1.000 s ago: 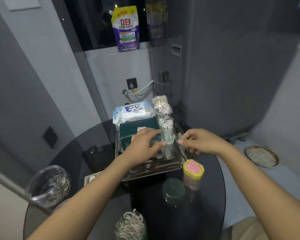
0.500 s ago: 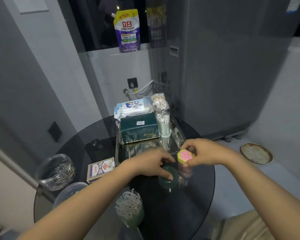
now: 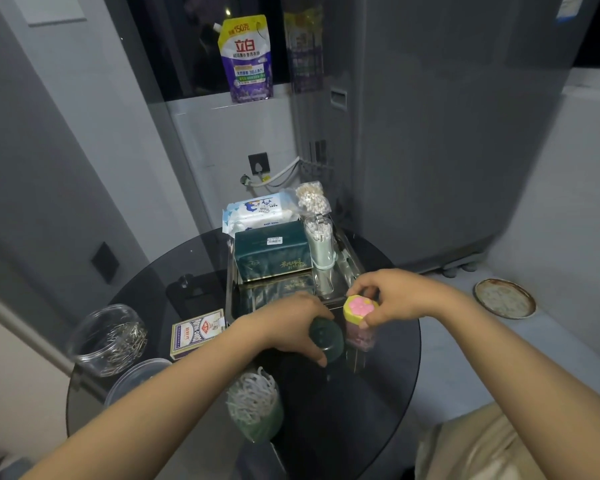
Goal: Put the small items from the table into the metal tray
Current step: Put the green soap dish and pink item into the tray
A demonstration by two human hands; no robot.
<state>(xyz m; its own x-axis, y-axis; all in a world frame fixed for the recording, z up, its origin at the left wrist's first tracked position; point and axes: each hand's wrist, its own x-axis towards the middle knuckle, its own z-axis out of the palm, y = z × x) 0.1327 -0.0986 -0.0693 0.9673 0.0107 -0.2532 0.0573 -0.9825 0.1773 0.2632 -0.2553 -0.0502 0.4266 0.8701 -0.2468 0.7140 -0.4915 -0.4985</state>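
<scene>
Moved: a second ago both hands hovered over the metal tray point(image 3: 234, 289); they now sit at its near rim, over the tabletop point(image 3: 378, 393).
Left hand point(image 3: 291, 327): its grip is curled down over the dark green round container point(image 3: 326, 339), fingers touching it, though whether it is clamped tight cannot be told.
Right hand point(image 3: 395, 296): its grip is pinched on the yellow lid point(image 3: 359, 308) with a pink paw, atop a clear jar point(image 3: 361, 337) just right of the left grip.
Edges: both grips lie just short of the tray's near rim; beyond them the tray's near half is bare, its far half taken by the green tissue pack point(image 3: 272, 251) and cotton-swab tube point(image 3: 321, 242).
Room: open dark glass lies nearer than the right grip; the floss-pick cup point(image 3: 255, 407) stands nearer than the left grip.
Left of the grips: card box point(image 3: 196, 332), paper-clip jar point(image 3: 108, 339).
</scene>
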